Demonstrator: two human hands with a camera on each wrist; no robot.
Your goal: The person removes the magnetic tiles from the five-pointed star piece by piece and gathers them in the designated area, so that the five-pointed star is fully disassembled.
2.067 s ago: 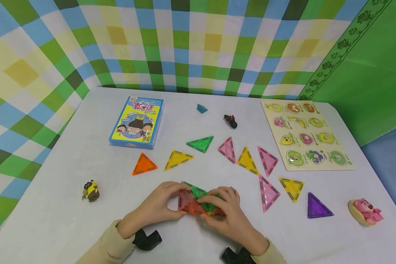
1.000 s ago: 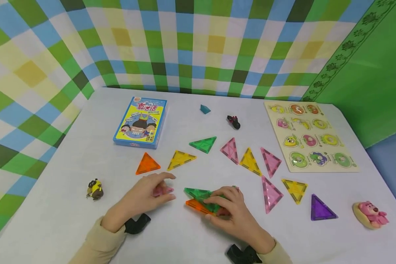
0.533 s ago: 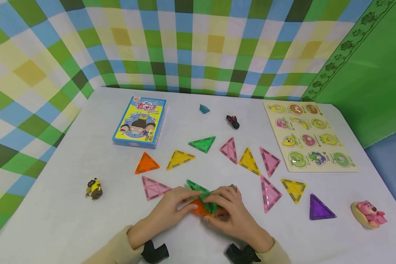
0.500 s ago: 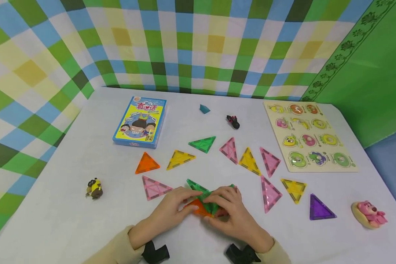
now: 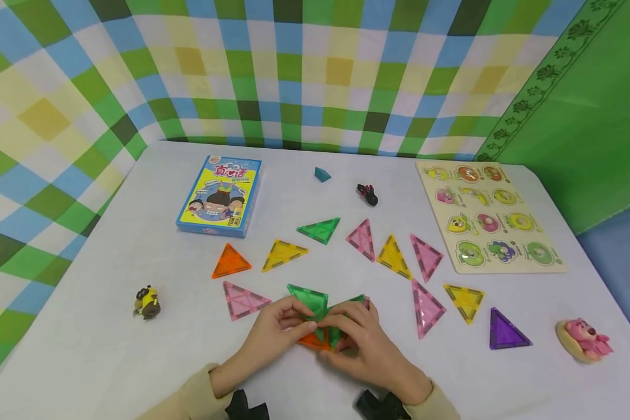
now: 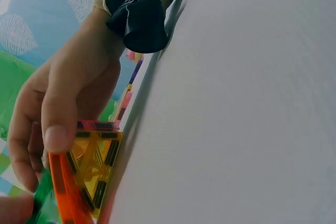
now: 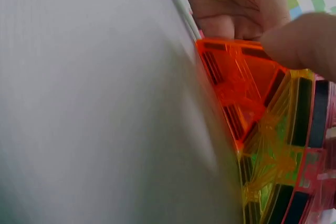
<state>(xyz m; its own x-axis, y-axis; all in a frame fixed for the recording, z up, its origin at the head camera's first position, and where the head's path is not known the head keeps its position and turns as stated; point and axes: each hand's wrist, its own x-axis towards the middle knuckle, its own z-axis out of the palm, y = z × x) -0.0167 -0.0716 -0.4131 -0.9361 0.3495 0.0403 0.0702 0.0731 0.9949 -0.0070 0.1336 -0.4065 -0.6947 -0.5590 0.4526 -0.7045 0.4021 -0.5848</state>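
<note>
Low in the middle of the frame, the left hand (image 5: 275, 335) and right hand (image 5: 359, 344) meet, fingers (image 5: 294, 309) curled and clamped on a small cluster of magnetic tiles (image 5: 315, 318), green above orange, resting on the white tabletop (image 5: 110, 350). A pink triangle (image 5: 241, 300) lies just left. At upper right, a wooden puzzle board (image 5: 485, 216) holds fruit pieces in its recesses.

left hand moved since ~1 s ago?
Yes. The left hand went right, away from the minion figure, off the pink triangle, and now pinches the green tile beside the right hand.
</note>
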